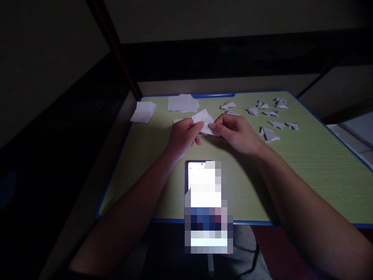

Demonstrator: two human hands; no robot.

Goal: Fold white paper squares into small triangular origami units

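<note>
A folded sheet of white paper (201, 116) with a pointed top is held above the table between my two hands. My left hand (182, 136) pinches its left side, thumb on the near face. On the right edge, my right hand (236, 132) grips it with thumb and fingers closed. Part of another white sheet (177, 121) shows on the table behind my left hand. Several folded paper pieces (269, 134), shaped like small planes, lie to the right of my right hand.
The pale green table (163, 186) has a blue rim. Paper stacks lie at the far left (142, 112) and back middle (179, 103). A lit phone (204, 179), partly pixelated, is at the near edge. A dark wall panel (221, 60) rises behind.
</note>
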